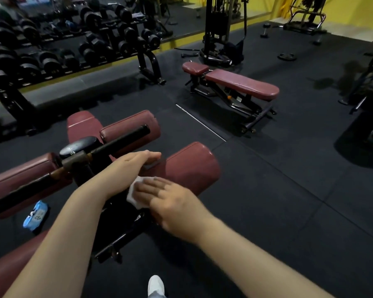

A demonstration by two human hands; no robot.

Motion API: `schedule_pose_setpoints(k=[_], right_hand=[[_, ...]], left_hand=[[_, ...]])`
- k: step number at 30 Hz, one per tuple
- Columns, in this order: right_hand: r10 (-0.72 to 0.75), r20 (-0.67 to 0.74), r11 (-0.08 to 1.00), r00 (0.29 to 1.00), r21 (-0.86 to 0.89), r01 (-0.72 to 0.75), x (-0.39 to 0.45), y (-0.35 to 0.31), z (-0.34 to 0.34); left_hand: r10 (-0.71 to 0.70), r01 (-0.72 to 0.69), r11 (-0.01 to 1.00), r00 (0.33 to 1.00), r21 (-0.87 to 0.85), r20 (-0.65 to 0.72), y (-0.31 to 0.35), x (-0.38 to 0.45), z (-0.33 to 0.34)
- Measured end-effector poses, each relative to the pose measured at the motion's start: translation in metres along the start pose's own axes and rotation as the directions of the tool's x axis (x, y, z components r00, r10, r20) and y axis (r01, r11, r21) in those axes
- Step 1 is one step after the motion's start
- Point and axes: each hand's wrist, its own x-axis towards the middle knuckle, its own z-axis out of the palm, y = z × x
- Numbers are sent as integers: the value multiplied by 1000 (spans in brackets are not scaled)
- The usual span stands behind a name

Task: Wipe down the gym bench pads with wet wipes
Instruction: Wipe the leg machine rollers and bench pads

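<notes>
Two hands work the near roller pad [187,166]: the left hand [136,162] rests flat on top, steadying it. The right hand [170,196], fingers straight, presses a limp, light wet wipe [136,190] against the pad's inner end; the vinyl looks slick, so flat-palm pressure probably suits best.

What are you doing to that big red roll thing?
A person is cleaning gym equipment. Their right hand presses a white wet wipe flat against the near dark red cylindrical roller pad, while the left hand rests on top of the same pad to steady it. A blue wet wipe packet lies on the black rubber floor beside the machine. Another dark red padded bench stands further off.
</notes>
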Motion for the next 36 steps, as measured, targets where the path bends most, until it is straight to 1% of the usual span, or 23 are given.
schedule_pose_setpoints(k=[2, 5, 6, 7, 9, 11, 13, 15, 16, 17, 18, 20, 21, 22, 23, 24, 26, 27, 28, 30, 32, 34, 36], right_hand=[[125, -93, 990, 988, -54, -131, -4, 30, -21], [512, -305, 823, 803, -92, -560, -7, 64, -57], [507, -328, 822, 797, -95, -562, -4, 56, -53], [410, -314, 883, 856, -97, -459, 0, 42, -39], [142, -141, 988, 980, -44, -150, 1, 2, -6], [-9, -28, 1000, 1000, 17, 10, -5, -3, -1], [184, -141, 983, 973, 40, -180, -11, 26, -21], [457, -322, 874, 829, -12, -486, -19, 50, -45], [503, -367, 831, 782, -41, -554, -20, 50, -46], [466, -386, 849, 796, -57, -525, -18, 41, -39], [373, -341, 909, 863, -49, -413, -13, 25, -27], [120, -133, 992, 984, -13, -122, -13, -5, -7], [33, -74, 999, 997, -21, -35, -15, -5, -6], [27, -83, 999, 996, -33, -30, -15, 4, -13], [124, -145, 991, 982, -27, -129, -17, 19, -23], [298, -223, 950, 928, -22, -310, -17, 34, -37], [576, -316, 788, 754, -30, -615, -20, 54, -57], [584, -328, 773, 743, -57, -632, -20, 52, -54], [492, -307, 835, 815, -100, -542, -21, 43, -44], [178, -142, 970, 974, -141, -198, -24, 13, -19], [-4, 2, 993, 1000, -120, 4, -29, 8, -15], [75, -91, 986, 993, -142, -88, -25, 33, -31], [398, -251, 889, 882, -132, -439, -18, 59, -50]], left_hand=[[45, -45, 999, 999, 13, -10, -1, -11, -7], [75, -73, 995, 997, 71, -34, -9, -24, -16], [78, -74, 994, 996, 82, -44, -10, -26, -16], [82, -76, 992, 995, 101, -54, -11, -28, -15], [107, -94, 984, 991, 149, -85, -10, -31, -11], [160, -131, 963, 981, 235, -106, -7, -34, -7], [217, -172, 898, 974, 405, -68, -8, -39, -5], [194, -153, 852, 981, 500, -31, -9, -40, -7], [162, -127, 849, 987, 512, -24, -10, -38, -9], [126, -98, 849, 992, 519, -18, -11, -33, -11], [79, -64, 847, 997, 528, -6, -10, -26, -13], [-43, 32, 866, 999, 499, 10, -6, -10, -13], [-99, 82, 888, 995, 452, 15, -4, -4, -14], [-130, 111, 909, 991, 403, 19, -2, -1, -15], [-130, 116, 928, 991, 353, 15, -2, -1, -17], [-109, 103, 949, 994, 299, 2, -3, -4, -17], [-49, 52, 975, 999, 215, -17, -7, -13, -15], [-22, 22, 973, 1000, 229, -3, -8, -18, -12], [-8, 4, 962, 1000, 273, 16, -9, -21, -9], [-33, 23, 942, 999, 334, 23, -8, -17, -8], [-120, 104, 960, 992, 259, 47, -2, -8, -12], [-185, 162, 963, 979, 213, 89, 4, -3, -14], [-141, 102, 932, 986, 347, 88, 5, -7, -14]])
